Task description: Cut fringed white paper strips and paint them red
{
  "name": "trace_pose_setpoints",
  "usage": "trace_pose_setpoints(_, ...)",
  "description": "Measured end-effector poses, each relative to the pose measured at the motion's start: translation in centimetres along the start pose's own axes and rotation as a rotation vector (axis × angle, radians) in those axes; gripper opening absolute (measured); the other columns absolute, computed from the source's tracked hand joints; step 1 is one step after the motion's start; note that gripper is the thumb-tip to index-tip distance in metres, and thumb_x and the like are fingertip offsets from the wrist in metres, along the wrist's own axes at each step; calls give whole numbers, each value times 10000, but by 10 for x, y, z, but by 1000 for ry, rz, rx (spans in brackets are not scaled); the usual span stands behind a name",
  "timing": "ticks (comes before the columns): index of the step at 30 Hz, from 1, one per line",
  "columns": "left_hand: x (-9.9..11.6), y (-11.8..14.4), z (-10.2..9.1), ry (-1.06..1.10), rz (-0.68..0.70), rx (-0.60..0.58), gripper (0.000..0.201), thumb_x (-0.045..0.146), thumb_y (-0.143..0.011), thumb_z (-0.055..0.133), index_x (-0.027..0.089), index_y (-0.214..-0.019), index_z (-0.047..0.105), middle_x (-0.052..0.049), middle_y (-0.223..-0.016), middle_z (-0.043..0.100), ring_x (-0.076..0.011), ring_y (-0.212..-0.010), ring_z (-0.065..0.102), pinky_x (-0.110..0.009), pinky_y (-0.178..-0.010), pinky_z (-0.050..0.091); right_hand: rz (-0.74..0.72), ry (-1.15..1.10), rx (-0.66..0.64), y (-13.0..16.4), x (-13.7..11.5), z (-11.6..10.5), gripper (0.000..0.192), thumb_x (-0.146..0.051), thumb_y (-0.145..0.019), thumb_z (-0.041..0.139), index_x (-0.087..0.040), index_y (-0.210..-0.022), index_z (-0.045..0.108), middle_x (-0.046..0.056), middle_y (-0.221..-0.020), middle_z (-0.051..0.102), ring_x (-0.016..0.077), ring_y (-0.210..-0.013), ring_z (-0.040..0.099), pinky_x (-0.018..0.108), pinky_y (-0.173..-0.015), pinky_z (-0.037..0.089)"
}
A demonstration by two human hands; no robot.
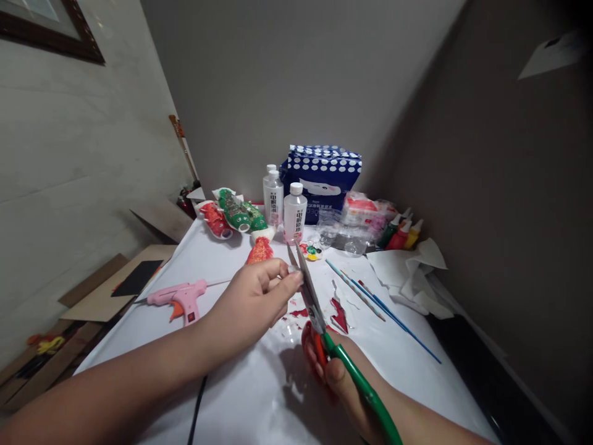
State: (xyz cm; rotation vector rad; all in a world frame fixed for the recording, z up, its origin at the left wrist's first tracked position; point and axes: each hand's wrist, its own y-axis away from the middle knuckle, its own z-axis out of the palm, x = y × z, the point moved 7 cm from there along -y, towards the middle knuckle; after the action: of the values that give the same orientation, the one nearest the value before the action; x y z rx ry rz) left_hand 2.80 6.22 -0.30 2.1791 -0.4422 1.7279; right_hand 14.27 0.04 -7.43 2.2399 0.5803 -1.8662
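A white table (pixel 241 395) fills the lower half of the view, set against a grey wall. At its far edge stands a blue dotted pack (pixel 323 179), with two clear bottles (pixel 294 213) in front of it and painted fish figures (pixel 234 213) to their left. A pink glue gun (pixel 178 298) lies on the left side of the table; thin brushes (pixel 370 296) lie on the right, near crumpled white paper (pixel 412 272) and small paint bottles (pixel 399 233). The left hand (pixel 252 303) is nearly closed, its fingertips pinching a small clear scrap that is too small to make out. The right hand (pixel 331 377) grips the green-handled scissors (pixel 319 321), the blades pointing up beside the left fingertips. Red cuttings (pixel 340 314) lie on the table just behind them.
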Motion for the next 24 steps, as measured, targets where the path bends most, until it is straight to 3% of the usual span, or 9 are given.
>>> trace_pose_setpoints(9, 1, 4, -6, -42, 25, -7, 218, 363, -939, 451, 210, -786, 443, 112, -472, 288, -68, -414, 254, -195, -406, 214, 70, -25, -87, -3, 6, -5, 717, -905, -707, 307, -201, -692, 442, -30, -564, 399, 108, -491, 326, 253, -446, 280)
trace_pose_setpoints(14, 5, 4, -7, -59, 35, -9, 267, 409, -941, 449, 213, -759, 434, 106, -475, 296, -70, -408, 252, -196, -404, 222, 13, -46, -87, 0, 5, -10, 645, -835, -787, 342, -201, -728, 445, -26, -603, 405, 112, -516, 336, 249, -462, 300)
trace_pose_setpoints(19, 3, -2, -5, -21, 10, -14, 314, 440, -939, 436, 221, -719, 386, 112, -448, 281, -70, -385, 236, -200, -396, 224, -74, -38, 27, -1, 12, -3, 621, -796, -837, 297, -199, -741, 437, -13, -647, 409, 128, -569, 339, 265, -511, 301)
trace_pose_setpoints(24, 3, 1, -5, -57, 30, -33, 306, 397, -934, 452, 214, -699, 380, 106, -477, 302, -66, -406, 252, -188, -396, 218, -90, 13, -18, -5, 1, 1, 705, -863, -772, 226, -195, -786, 452, 7, -717, 447, 149, -613, 385, 278, -548, 358)
